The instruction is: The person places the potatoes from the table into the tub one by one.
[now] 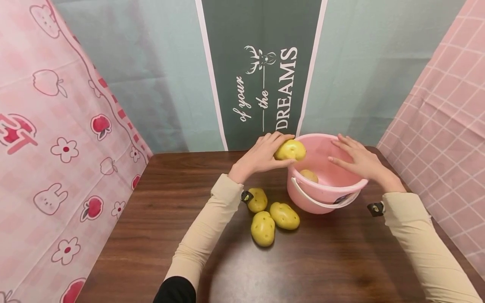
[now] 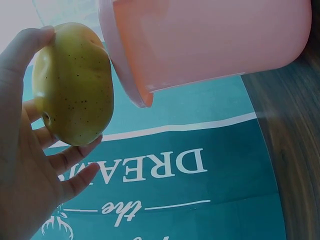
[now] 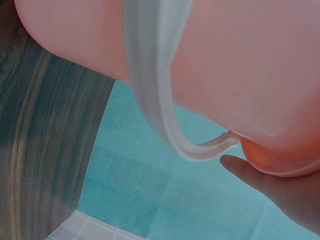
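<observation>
My left hand [image 1: 261,153] holds a yellow potato [image 1: 291,150] at the left rim of a pink bucket [image 1: 322,198]. In the left wrist view the thumb lies on one side of the potato [image 2: 75,85], with fingers spread on the other. Over the bucket's right rim is my right hand [image 1: 358,158], fingers extended and thumb pointing inward. One digit [image 3: 245,172] shows close to the rim and handle joint in the right wrist view. Inside the bucket sits another potato [image 1: 309,175], partly hidden by the wall.
Three more yellow potatoes [image 1: 263,228] lie grouped on the brown wooden table [image 1: 170,219], left of the bucket. A white handle [image 1: 322,202] hangs down the bucket's near side. Patterned cloths surround the table, including a green one with lettering [image 1: 284,88] behind.
</observation>
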`<action>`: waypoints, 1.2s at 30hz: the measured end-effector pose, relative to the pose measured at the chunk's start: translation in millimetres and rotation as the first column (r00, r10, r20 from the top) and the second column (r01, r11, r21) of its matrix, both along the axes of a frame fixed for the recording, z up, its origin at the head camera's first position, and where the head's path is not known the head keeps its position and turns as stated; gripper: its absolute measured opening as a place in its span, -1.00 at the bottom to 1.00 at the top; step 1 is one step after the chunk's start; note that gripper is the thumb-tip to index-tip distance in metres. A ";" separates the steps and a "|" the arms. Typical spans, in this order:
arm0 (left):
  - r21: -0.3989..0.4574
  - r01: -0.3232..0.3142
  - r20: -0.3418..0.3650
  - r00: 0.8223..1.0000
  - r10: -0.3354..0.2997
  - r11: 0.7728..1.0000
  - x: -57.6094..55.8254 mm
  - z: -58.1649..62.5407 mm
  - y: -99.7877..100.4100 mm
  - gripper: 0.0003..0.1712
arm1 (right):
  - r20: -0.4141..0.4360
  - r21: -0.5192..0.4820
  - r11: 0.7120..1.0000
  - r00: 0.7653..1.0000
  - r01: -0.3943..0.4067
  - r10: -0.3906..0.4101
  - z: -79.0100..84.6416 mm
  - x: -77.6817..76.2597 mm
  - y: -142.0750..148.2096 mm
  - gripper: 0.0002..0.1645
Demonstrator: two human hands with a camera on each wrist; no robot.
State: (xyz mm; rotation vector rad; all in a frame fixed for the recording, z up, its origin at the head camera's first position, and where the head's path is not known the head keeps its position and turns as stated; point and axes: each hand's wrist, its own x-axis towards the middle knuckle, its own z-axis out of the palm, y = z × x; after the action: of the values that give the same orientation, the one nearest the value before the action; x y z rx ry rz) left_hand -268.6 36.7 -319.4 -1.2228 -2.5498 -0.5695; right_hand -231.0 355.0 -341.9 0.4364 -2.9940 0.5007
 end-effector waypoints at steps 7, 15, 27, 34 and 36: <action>-0.019 -0.002 -0.014 1.000 0.002 1.000 -1.1 4.2 2.2 -0.22 | -0.011 -0.001 1.000 1.000 -0.001 0.001 0.5 -2.3 3.2 -0.15; -0.034 -0.002 -0.020 1.000 0.002 0.999 -2.8 6.0 6.3 -0.21 | -0.015 -0.004 1.000 1.000 -0.003 0.003 0.5 -3.7 4.3 -0.16; -0.046 0.015 -0.006 1.000 -0.015 0.999 -1.7 6.2 10.2 -0.19 | -0.006 -0.008 1.000 1.000 -0.003 0.003 -1.5 -4.0 2.7 -0.15; -0.036 0.027 -0.002 1.000 -0.027 0.999 -0.8 4.3 10.8 -0.21 | 0.000 -0.015 1.000 1.000 -0.003 0.003 -3.6 -3.9 2.2 -0.15; -0.038 0.025 -0.003 1.000 -0.025 0.999 -0.9 3.7 10.8 -0.21 | -0.002 -0.016 1.000 1.000 -0.004 0.004 -4.2 -4.1 2.1 -0.15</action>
State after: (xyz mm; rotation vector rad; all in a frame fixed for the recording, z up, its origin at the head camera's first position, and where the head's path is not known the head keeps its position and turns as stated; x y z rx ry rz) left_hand -269.5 47.5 -315.7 -1.2694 -2.5573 -0.5259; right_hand -235.1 357.0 -346.0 0.4416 -2.9859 0.5234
